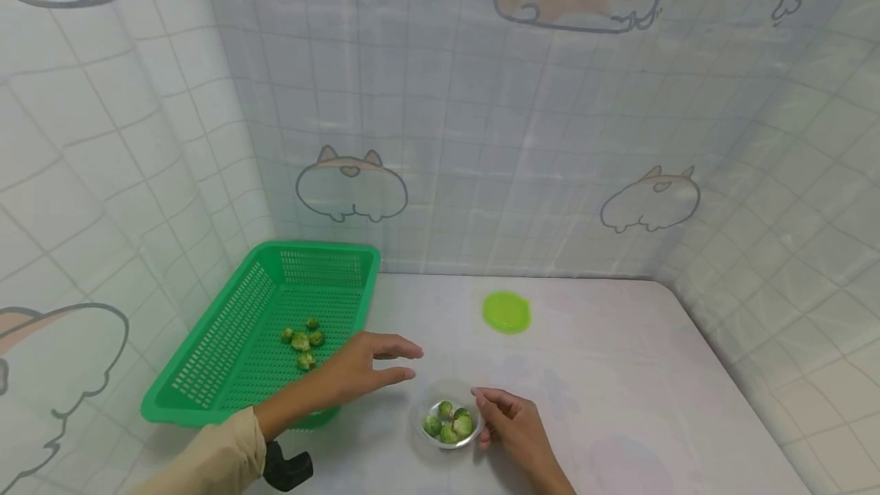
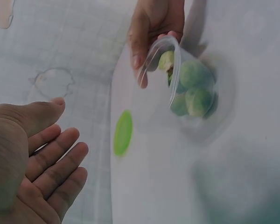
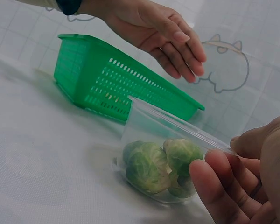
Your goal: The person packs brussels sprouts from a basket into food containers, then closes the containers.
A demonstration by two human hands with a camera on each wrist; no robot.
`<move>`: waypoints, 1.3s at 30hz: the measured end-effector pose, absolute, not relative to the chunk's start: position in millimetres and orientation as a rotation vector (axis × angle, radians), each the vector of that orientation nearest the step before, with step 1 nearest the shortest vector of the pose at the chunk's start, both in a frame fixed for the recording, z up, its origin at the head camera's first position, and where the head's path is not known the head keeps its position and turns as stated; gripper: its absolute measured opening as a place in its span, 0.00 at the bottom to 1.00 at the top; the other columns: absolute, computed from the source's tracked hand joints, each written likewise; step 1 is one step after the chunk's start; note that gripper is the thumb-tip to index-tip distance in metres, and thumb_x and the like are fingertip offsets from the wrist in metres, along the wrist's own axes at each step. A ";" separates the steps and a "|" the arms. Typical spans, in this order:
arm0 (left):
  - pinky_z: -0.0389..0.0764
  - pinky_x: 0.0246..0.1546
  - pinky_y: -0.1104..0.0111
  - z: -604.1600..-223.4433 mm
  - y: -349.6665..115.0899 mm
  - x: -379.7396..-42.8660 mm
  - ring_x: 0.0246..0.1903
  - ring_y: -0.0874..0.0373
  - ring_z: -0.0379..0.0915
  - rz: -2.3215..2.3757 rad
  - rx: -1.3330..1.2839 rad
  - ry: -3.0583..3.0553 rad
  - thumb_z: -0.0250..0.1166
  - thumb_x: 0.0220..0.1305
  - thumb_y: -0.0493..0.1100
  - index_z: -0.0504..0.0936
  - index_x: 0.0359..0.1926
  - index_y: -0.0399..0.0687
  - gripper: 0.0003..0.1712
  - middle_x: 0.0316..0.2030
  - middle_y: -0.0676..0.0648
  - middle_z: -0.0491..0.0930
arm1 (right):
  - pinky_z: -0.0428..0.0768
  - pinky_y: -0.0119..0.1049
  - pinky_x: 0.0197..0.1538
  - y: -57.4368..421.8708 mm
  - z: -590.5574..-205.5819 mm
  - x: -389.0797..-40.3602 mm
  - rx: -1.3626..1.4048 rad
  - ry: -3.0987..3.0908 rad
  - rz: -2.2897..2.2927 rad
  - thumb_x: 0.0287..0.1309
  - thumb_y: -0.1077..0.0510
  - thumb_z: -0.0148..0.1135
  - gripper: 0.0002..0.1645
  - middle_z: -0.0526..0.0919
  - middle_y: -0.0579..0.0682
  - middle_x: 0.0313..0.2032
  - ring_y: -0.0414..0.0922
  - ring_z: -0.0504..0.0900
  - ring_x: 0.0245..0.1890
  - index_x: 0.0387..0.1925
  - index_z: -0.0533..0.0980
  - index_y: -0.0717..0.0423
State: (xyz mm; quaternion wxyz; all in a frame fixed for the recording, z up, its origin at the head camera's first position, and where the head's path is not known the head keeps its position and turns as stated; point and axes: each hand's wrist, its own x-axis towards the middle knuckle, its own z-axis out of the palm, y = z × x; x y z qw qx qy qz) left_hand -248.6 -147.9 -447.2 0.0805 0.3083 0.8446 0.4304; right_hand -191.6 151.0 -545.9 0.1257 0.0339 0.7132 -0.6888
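Observation:
A clear plastic tub [image 3: 139, 122] holds several Brussels sprouts [image 3: 149, 168] and stands on the white table. My right hand [image 1: 514, 428] pinches the tub's rim between thumb and fingers, as the right wrist view shows from close by. Up and to the left of the tub, my left hand [image 1: 360, 369] hovers with its fingers extended and nothing in them. Its palm and spread thumb face the tub side in the left wrist view [image 2: 51, 172]. The left forearm crosses over the near right corner of a green basket [image 1: 326, 247].
More Brussels sprouts [image 1: 300, 341] lie grouped on the basket's floor. A bright green round lid [image 1: 506, 312] lies flat on the table [image 1: 605, 357], beyond the tub. Patterned, tiled-look sheets [image 1: 454, 121] enclose the table at the back and both sides.

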 end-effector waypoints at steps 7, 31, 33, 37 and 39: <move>0.80 0.59 0.55 -437.5 -174.2 -247.6 0.58 0.58 0.78 1.270 0.813 2.618 0.68 0.65 0.61 0.83 0.55 0.69 0.19 0.54 0.63 0.82 | 0.83 0.31 0.28 150.3 -545.7 -190.8 0.090 2.076 -2.015 0.65 0.46 0.67 0.28 0.81 0.50 0.25 0.41 0.80 0.21 0.57 0.80 0.63; 0.84 0.52 0.57 -445.0 -288.7 -308.5 0.55 0.45 0.81 1.222 0.641 2.888 0.69 0.66 0.54 0.83 0.58 0.51 0.23 0.54 0.48 0.84 | 0.83 0.31 0.29 151.0 -547.2 -192.7 0.099 2.066 -2.013 0.66 0.46 0.66 0.28 0.81 0.50 0.27 0.41 0.81 0.21 0.58 0.80 0.62; 0.83 0.52 0.52 -447.6 -292.5 -313.5 0.54 0.43 0.81 1.192 0.622 2.895 0.69 0.66 0.55 0.83 0.58 0.49 0.24 0.54 0.45 0.84 | 0.83 0.31 0.29 150.8 -546.7 -192.8 0.102 2.066 -2.014 0.66 0.46 0.66 0.28 0.81 0.50 0.27 0.41 0.80 0.21 0.58 0.80 0.62; 0.82 0.52 0.47 -453.4 -298.4 -321.7 0.54 0.41 0.80 1.163 0.603 2.886 0.68 0.67 0.56 0.82 0.59 0.48 0.25 0.54 0.42 0.84 | 0.83 0.31 0.28 150.3 -546.0 -193.3 0.100 2.070 -2.011 0.66 0.46 0.67 0.28 0.81 0.50 0.27 0.40 0.80 0.21 0.58 0.80 0.62; 0.82 0.51 0.46 -456.3 -301.0 -325.3 0.54 0.41 0.80 1.152 0.593 2.880 0.68 0.68 0.56 0.82 0.59 0.47 0.25 0.55 0.41 0.83 | 0.83 0.31 0.28 150.1 -545.9 -193.5 0.096 2.070 -2.012 0.66 0.47 0.67 0.28 0.82 0.50 0.27 0.40 0.80 0.21 0.57 0.80 0.63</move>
